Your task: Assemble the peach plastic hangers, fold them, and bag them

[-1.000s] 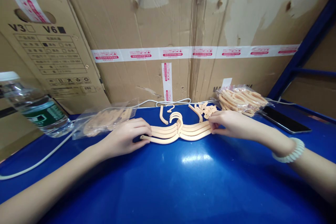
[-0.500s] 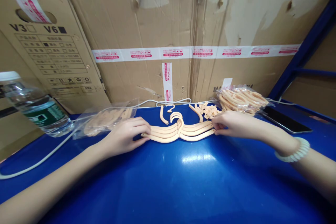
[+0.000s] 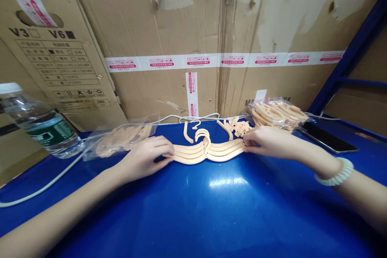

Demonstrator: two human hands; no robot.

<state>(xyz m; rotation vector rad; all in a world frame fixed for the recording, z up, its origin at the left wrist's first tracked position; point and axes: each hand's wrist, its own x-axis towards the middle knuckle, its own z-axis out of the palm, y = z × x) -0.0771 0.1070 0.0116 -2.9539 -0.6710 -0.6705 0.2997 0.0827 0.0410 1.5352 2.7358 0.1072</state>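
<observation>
Several beige plastic hangers (image 3: 190, 160) lie nested together on the blue table (image 3: 229, 217), their hooks bunched at the middle and curling to the left. My left hand (image 3: 154, 154) closes around the left ends of their arms, thumb at the front and fingers behind. At the right ends, my right hand (image 3: 261, 142) pinches the arm tips between thumb and fingers. Behind the stack rest a loose hanger arm (image 3: 188, 133), a loose hook (image 3: 196, 125) and another loose arm (image 3: 226, 130). A heap of small beige hook pieces (image 3: 241, 127) lies beside that arm.
A clear bag of beige parts (image 3: 121, 139) lies behind my left hand, near a water bottle (image 3: 45, 129). Bagged hanger parts (image 3: 276, 115) and a phone (image 3: 329, 137) lie at right. A white cable (image 3: 45, 193) crosses the left; cardboard (image 3: 163, 92) walls the back.
My right hand has drawn the right arms of the front hangers closer against those behind, narrowing the gaps. My left hand stays at the left ends.
</observation>
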